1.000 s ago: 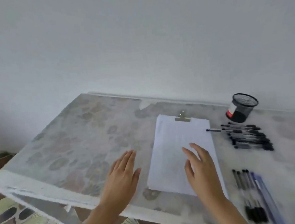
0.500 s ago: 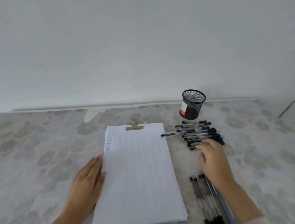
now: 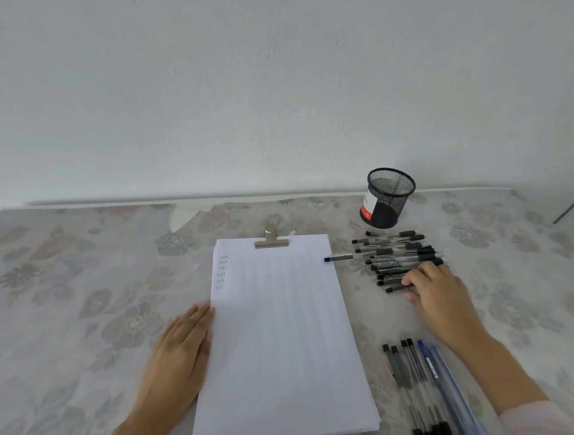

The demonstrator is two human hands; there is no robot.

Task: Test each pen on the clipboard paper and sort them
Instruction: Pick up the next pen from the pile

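Left hand [image 3: 179, 349]: lay flat, fingers spread, against the clipboard paper's [image 3: 281, 338] left edge.
Right hand [image 3: 435, 291]: fingertips rested on the pen pile [image 3: 395, 257]; grip unclear.

You have only one view, from the camera on your head. It looks forward and a little down, over the table [image 3: 62, 303] toward the white wall [image 3: 268, 81], which fills the upper half. The lens is wide, so the table's far edge looks slightly curved. The paper [image 3: 281, 338] lies near the centre, close below you. Both forearms enter from the bottom edge. No second view shares this scene.
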